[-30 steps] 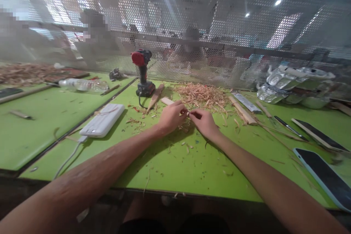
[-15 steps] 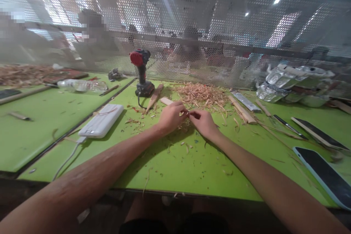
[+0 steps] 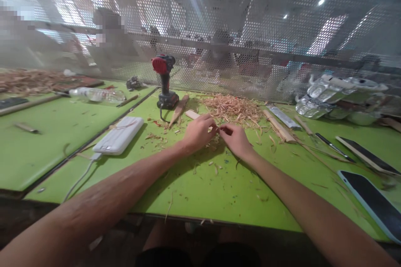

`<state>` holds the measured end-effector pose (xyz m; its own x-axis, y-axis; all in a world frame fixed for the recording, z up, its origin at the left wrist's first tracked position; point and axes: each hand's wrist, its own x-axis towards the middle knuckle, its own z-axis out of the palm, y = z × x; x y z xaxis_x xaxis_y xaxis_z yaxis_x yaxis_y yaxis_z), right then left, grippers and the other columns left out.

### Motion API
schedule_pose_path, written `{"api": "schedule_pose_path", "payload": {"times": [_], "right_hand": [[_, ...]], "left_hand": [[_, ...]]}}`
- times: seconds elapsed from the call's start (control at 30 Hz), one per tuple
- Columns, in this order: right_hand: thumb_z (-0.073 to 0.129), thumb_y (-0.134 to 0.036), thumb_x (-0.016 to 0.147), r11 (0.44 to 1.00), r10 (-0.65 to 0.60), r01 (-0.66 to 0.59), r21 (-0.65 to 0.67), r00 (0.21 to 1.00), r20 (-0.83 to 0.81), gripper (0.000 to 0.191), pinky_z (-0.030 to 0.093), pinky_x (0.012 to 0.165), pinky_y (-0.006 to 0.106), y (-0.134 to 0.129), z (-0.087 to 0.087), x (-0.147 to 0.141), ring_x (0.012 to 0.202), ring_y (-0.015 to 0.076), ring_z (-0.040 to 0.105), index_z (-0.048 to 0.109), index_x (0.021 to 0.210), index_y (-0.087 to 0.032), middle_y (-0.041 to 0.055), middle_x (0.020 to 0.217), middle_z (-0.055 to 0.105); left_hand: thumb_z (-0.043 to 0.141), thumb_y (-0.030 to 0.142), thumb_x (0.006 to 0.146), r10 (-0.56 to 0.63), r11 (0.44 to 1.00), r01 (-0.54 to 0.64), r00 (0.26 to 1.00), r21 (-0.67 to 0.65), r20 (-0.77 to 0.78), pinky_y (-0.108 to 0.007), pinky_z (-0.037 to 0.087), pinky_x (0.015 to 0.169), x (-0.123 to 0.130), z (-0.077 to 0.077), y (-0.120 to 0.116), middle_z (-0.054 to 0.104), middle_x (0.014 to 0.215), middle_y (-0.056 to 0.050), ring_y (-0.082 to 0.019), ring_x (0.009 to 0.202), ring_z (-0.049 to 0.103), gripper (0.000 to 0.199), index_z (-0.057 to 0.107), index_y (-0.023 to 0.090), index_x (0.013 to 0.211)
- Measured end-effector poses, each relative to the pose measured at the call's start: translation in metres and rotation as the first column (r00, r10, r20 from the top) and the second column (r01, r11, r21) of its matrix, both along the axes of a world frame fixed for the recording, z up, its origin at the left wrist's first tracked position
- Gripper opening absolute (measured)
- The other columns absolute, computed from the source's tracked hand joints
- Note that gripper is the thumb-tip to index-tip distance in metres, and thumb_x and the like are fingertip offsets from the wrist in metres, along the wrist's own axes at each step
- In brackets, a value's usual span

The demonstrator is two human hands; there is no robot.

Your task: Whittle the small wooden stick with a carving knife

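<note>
Over the middle of the green table (image 3: 188, 192), my left hand (image 3: 200, 133) and my right hand (image 3: 233, 137) meet at the fingertips. Both are closed in a pinch, and whatever lies between the fingers is too small to make out. A flat pale wooden strip (image 3: 192, 114) shows just behind my left hand. Beyond my hands lies a heap of wood shavings (image 3: 233, 108), and small chips are scattered on the table below them.
A red and black cordless drill (image 3: 165, 79) stands beside a pointed wooden piece (image 3: 179, 111). On the left are a white power bank (image 3: 119, 135) and a plastic bottle (image 3: 97, 95). Wooden strips, a phone (image 3: 371, 204) and foil-like bundles (image 3: 338, 98) lie right. People sit behind the mesh.
The whole view has shifted slightly, so most things sit a little further right. My hands keep their fingertips together, with only a slight change in the fingers.
</note>
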<state>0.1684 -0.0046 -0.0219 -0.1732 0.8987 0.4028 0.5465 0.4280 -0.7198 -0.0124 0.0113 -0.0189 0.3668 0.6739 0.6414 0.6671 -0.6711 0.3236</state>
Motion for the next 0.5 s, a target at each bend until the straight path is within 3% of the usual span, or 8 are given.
{"api": "schedule_pose_path", "payload": {"times": [0.3,0.5], "right_hand": [[0.065,-0.028,0.087,1.000,0.018,-0.019,-0.019,0.999,-0.035,0.014,0.049,0.069,0.034,0.0028,-0.0021,-0.0006,0.071,0.0200,0.063,0.077,0.087,-0.020,0.0048,0.078,0.074],[0.066,-0.025,0.087,0.998,-0.013,0.011,-0.054,1.000,-0.018,0.012,0.051,0.073,0.037,0.0011,0.0002,-0.0008,0.073,0.0210,0.065,0.078,0.086,-0.020,0.0065,0.081,0.075]], "left_hand": [[0.069,0.013,0.089,0.029,0.997,-0.028,1.000,-0.068,0.009,-0.029,0.048,0.070,0.0014,0.0033,-0.0028,0.070,0.092,-0.008,-0.019,0.082,0.063,0.007,0.071,0.016,0.083],[0.065,0.013,0.091,0.051,0.998,-0.050,0.999,-0.043,0.018,-0.028,0.047,0.068,0.0010,0.0042,-0.0029,0.069,0.093,-0.008,-0.019,0.082,0.062,0.009,0.068,0.016,0.083]]}}
